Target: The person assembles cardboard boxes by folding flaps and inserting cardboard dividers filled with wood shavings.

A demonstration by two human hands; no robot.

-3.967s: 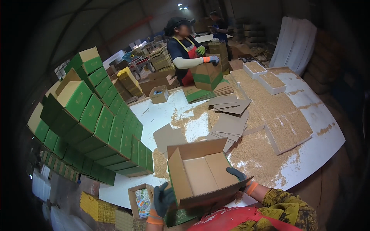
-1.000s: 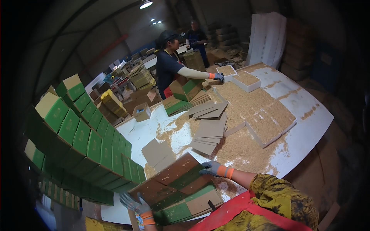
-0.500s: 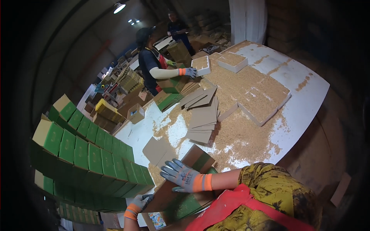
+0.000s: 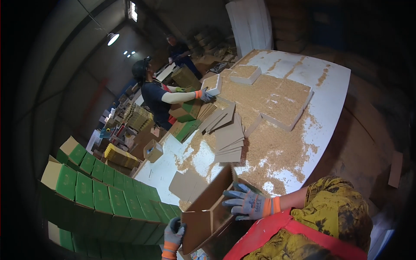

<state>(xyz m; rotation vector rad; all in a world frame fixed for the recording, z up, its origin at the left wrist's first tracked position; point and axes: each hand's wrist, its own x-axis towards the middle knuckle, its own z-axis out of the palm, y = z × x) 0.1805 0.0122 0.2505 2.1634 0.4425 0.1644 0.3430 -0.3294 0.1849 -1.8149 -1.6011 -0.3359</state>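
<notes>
An open-topped brown cardboard box (image 4: 203, 219) stands tilted at the near edge of the table, its inside showing. My left hand (image 4: 174, 234), in a grey glove with an orange cuff, is closed on the box's left edge. On the box's right side rests my gloved right hand (image 4: 250, 203), with its fingers stretched out and apart over the wall. Close behind the box lies a flat piece of brown cardboard (image 4: 187, 185). Farther back is a fanned stack of cardboard sheets (image 4: 228, 138).
Rows of green-fronted boxes (image 4: 110, 200) stand along the left. Tan grains (image 4: 271, 149) cover much of the white table (image 4: 331, 93), with white-rimmed trays (image 4: 246, 74) at the back. Across the table a co-worker (image 4: 151, 93) holds a tray; another person (image 4: 180, 55) stands behind.
The box has been turned so its open inside now faces up toward me. My right hand has moved right, and my left hand right and slightly down. The whole view has shifted.
</notes>
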